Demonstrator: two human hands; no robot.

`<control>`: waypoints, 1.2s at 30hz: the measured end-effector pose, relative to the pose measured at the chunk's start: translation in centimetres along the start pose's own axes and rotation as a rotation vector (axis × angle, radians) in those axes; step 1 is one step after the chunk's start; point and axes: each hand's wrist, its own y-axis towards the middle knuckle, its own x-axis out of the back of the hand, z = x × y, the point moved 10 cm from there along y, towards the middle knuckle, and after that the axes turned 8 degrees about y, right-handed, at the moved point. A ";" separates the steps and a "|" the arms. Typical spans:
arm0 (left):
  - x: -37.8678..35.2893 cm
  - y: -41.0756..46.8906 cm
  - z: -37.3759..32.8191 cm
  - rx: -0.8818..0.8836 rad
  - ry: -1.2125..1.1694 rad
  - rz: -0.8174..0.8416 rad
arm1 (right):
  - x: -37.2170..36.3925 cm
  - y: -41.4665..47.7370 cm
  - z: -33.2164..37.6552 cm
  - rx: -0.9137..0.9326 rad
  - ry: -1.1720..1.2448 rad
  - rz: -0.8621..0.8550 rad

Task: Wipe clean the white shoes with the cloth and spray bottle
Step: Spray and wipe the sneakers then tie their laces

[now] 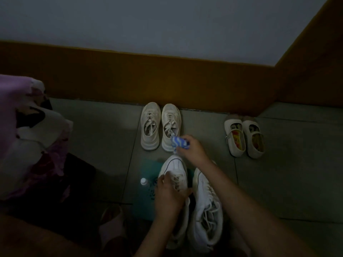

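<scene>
The left grip (169, 193) clasps the white shoe (176, 165) over its laces, steadying it on the teal mat (146, 167) on the floor. The right grip (193, 150) is bunched round the blue patterned cloth (179, 143) at the toe. Best to keep the shoe pinned and rub the toe cap in short, firm strokes. The shoe looks smooth, with a dark seam line, and the spray bottle (143, 181) stands just left.

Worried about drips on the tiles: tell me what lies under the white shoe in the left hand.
A teal mat lies under the white shoe that the left hand grips; the spray bottle stands near its left edge. The shoe and hand hide the mat's middle.
</scene>
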 end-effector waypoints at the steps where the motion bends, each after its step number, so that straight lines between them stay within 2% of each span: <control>1: -0.3 -0.1 0.0 -0.015 0.024 0.004 | -1.2 0.3 -0.3 0.015 -0.022 0.072; 4: -1.1 0.0 0.4 -0.019 0.083 0.031 | -4.0 0.2 -1.0 0.098 -0.147 0.234; 11: -0.6 0.3 0.5 -0.051 0.098 0.011 | -3.2 -1.0 -1.7 0.145 -0.145 0.330; 13: -0.2 0.2 0.4 -0.068 0.091 -0.011 | -2.7 -1.4 -2.4 0.101 -0.111 0.309; 16: 0.3 0.1 0.4 -0.076 0.059 -0.039 | -1.5 -1.8 -3.5 0.046 -0.119 0.181; 19: 0.5 0.1 0.5 -0.078 0.032 -0.052 | -0.6 -2.6 -4.0 0.032 -0.291 0.069; 22: 0.7 0.0 0.4 -0.089 0.023 -0.058 | -0.2 -3.6 -5.4 -0.063 -0.445 0.107; 24: 0.7 0.0 0.5 -0.096 0.031 -0.066 | 0.5 -3.6 -4.6 -0.090 -0.314 0.102; 26: 0.7 -0.1 0.4 -0.106 0.043 -0.068 | 1.4 -2.4 -2.6 -0.065 -0.113 0.012; 27: 0.7 0.0 0.4 -0.105 0.042 -0.070 | 1.1 -1.4 -1.6 -0.041 -0.072 -0.009; 29: 0.7 0.0 0.6 -0.094 0.032 -0.073 | -1.3 0.1 0.1 0.010 -0.088 0.054; 31: 0.7 0.0 0.6 -0.090 0.024 -0.071 | -5.2 0.8 0.3 0.054 -0.198 0.232; 33: 0.6 0.0 0.7 -0.087 0.020 -0.064 | -8.7 0.6 -0.8 0.147 -0.525 0.418; 34: 0.6 0.1 0.7 -0.086 0.020 -0.060 | -9.3 0.4 -1.0 0.214 -0.696 0.450; 36: 0.5 0.2 0.7 -0.094 0.026 -0.061 | -8.9 0.4 -0.8 0.358 -0.801 0.402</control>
